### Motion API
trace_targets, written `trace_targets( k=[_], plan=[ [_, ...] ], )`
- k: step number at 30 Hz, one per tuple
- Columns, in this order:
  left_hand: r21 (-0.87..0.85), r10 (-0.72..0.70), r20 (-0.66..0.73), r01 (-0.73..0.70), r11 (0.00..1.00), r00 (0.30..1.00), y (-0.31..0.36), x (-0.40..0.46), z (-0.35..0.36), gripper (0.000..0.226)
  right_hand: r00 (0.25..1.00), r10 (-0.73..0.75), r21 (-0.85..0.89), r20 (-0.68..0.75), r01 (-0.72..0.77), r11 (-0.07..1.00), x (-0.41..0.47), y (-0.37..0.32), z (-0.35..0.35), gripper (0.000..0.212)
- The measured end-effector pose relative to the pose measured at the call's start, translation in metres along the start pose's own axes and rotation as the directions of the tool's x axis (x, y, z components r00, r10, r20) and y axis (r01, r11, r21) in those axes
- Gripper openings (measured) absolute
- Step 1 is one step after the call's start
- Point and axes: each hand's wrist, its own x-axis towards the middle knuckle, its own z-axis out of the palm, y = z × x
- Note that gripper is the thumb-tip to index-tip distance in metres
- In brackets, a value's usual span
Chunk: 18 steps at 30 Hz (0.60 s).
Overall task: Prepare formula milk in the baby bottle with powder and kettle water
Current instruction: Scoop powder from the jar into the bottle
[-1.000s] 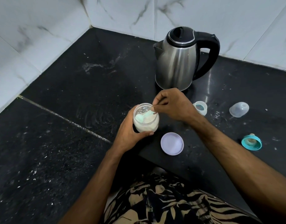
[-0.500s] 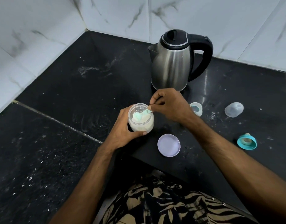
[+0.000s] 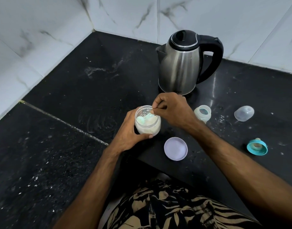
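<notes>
My left hand (image 3: 128,133) grips a clear jar of white powder (image 3: 147,125), held just above the counter's front corner. My right hand (image 3: 173,109) pinches the handle of a pale green scoop (image 3: 146,118) whose bowl lies in the powder. The small open baby bottle (image 3: 202,113) stands on the black counter right of my right hand. A steel kettle with a black handle (image 3: 181,66) stands behind both hands, lid down. The bottle's clear cap (image 3: 244,113) and its teal ring with teat (image 3: 257,146) lie further right.
The jar's lilac lid (image 3: 175,148) lies face up near the counter's front edge. The black counter (image 3: 76,76) runs left into a corner of white marble tiles (image 3: 43,30). Powder specks and water drops dot the surface by the bottle.
The scoop has sunk a little deeper into the powder and my right hand shifted slightly over the jar's rim. The camera view moved a bit; the other things stayed in place.
</notes>
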Motion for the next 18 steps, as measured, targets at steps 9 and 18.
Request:
trace_targets(
  k=[9, 18],
  plan=[
    [0.023, -0.001, 0.006, 0.001, 1.0, 1.0, -0.0002, 0.0004, -0.0002, 0.097, 0.998, -0.001, -0.002, -0.068, 0.0, 1.0, 0.0009, 0.0064, -0.001, 0.019],
    [0.016, 0.006, 0.006, -0.006, 1.0, 1.0, -0.0003, 0.0002, -0.0004, 0.098, 0.998, -0.02, -0.029, -0.052, 0.019, 0.999, 0.0016, 0.0024, 0.0022, 0.017]
  ],
)
